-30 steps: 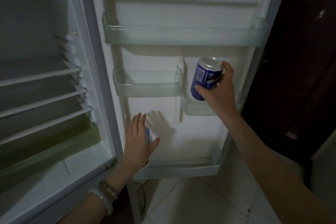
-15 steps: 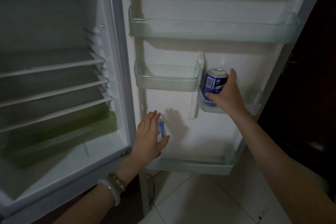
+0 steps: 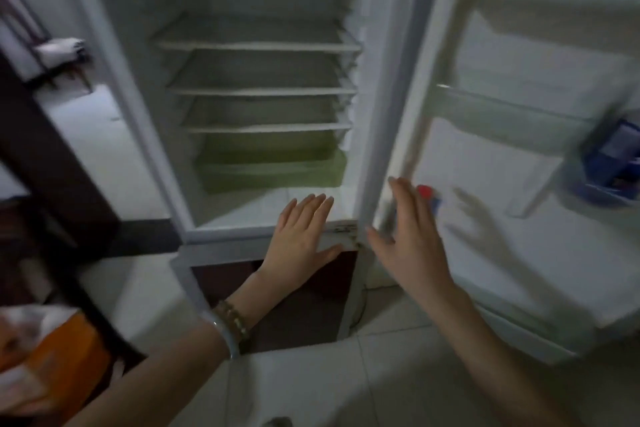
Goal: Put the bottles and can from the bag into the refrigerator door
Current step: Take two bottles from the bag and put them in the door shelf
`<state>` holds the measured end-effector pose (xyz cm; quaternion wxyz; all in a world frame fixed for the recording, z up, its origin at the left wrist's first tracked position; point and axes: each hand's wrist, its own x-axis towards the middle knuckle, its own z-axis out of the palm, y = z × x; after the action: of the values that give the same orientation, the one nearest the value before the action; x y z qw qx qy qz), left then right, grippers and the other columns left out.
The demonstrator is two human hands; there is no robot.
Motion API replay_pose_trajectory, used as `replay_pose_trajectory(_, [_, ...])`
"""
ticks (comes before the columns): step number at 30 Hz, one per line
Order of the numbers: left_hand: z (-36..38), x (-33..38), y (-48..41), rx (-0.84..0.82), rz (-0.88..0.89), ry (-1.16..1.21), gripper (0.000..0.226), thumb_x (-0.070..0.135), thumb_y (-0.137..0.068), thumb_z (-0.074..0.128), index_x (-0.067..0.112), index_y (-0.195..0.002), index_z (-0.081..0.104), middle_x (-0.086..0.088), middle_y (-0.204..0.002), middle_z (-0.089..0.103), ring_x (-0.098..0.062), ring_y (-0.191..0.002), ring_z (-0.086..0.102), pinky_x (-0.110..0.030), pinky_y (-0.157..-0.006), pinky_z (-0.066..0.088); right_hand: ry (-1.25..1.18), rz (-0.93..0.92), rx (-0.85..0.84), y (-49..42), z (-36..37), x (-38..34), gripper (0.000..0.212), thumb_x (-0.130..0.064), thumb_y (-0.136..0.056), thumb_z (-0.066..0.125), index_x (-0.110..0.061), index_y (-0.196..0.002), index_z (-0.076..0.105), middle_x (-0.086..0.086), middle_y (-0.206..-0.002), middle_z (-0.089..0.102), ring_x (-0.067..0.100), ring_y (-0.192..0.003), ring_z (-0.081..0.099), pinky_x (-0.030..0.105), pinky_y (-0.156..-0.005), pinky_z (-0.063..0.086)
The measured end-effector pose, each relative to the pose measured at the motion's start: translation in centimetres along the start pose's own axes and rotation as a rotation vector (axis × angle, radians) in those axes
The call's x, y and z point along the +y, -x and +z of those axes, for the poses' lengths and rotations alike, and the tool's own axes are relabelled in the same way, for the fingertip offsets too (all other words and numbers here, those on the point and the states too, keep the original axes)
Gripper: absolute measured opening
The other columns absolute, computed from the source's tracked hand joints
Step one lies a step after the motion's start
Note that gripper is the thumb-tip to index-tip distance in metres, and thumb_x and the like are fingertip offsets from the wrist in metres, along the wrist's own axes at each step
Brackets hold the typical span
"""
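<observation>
Can (image 3: pixel 611 158) sits in door shelf (image 3: pixel 602 192), apart from left hand (image 3: pixel 301 232) and right hand (image 3: pixel 412 239), both spread.

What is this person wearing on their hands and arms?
The wrist of the left hand carries two pieces: a brownish beaded bracelet and, behind it, a smooth pale bangle. The right hand and its wrist show no jewellery. No sleeves are in view.

Open fridge (image 3: pixel 138 114), door (image 3: pixel 485 225) swung right.
Inside, shelves (image 3: pixel 256 45) sit above the drawer (image 3: pixel 270 166); the can (image 3: pixel 613 156) stands in a door bin (image 3: pixel 599 192) far right; the bag (image 3: pixel 59 357) lies lower left.
</observation>
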<state>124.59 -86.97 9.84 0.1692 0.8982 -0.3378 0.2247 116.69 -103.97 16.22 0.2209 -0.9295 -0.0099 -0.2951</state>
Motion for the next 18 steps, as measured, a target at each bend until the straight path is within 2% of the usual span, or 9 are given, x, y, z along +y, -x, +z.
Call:
replay_pose_trajectory(3, [-2.3, -4.2, 4.1, -0.035, -0.155, -0.105, 0.072, 0.052, -0.082, 0.055, 0.007, -0.137, 0.044, -0.011, -0.137, 0.051, -0.028, -0.130, 0.044, -0.043, -0.112, 0.025, -0.021, -0.120, -0.164, 0.5, 5.1, -3.3, 0.073, -0.022, -0.076, 0.074, -0.007, -0.136, 0.036, 0.018, -0.140, 0.042, 0.031, -0.129, 0.040, 0.037, -0.101, 0.034])
replay_pose_trajectory(6, [-4.4, -8.0, 8.7, -0.049, -0.289, -0.198, 0.071, 0.055, -0.082, 0.047, 0.006, -0.135, 0.045, -0.012, -0.134, 0.054, -0.030, -0.126, 0.048, -0.046, -0.109, 0.032, -0.063, -0.237, -0.290, 1.0, 9.4, -6.7, 0.073, -0.024, -0.077, 0.073, -0.008, -0.137, 0.034, 0.017, -0.141, 0.042, 0.030, -0.130, 0.039, 0.036, -0.102, 0.034])
replay_pose_trajectory(11, [-7.3, -13.9, 16.4, -0.141, -0.541, -0.294, 0.078, 0.060, -0.082, 0.036, 0.008, -0.140, 0.040, -0.011, -0.141, 0.047, -0.029, -0.133, 0.040, -0.046, -0.113, 0.024, -0.135, -0.385, -0.437, 1.7, 15.6, -13.2, 0.072, -0.024, -0.076, 0.074, -0.006, -0.136, 0.037, 0.018, -0.139, 0.043, 0.032, -0.128, 0.041, 0.042, -0.098, 0.042])
replay_pose_trajectory(15, [-9.8, -18.4, 22.2, -0.168, -0.653, -0.379, 0.074, 0.056, -0.082, 0.057, 0.013, -0.140, 0.041, -0.009, -0.142, 0.046, -0.029, -0.133, 0.040, -0.044, -0.111, 0.016, -0.166, -0.450, -0.537, 2.2, 20.7, -19.0, 0.075, -0.026, -0.077, 0.074, -0.009, -0.139, 0.034, 0.015, -0.142, 0.041, 0.029, -0.130, 0.039, 0.036, -0.101, 0.036])
replay_pose_trajectory(18, [-11.8, -22.3, 26.0, -0.185, -0.742, -0.389, 0.075, 0.055, -0.077, 0.065, 0.017, -0.138, 0.043, -0.008, -0.140, 0.049, -0.029, -0.132, 0.042, -0.043, -0.108, 0.017, -0.198, -0.470, -0.633, 2.9, 24.5, -23.8, 0.077, -0.025, -0.079, 0.072, -0.012, -0.141, 0.030, 0.013, -0.145, 0.035, 0.027, -0.134, 0.034, 0.040, -0.104, 0.039])
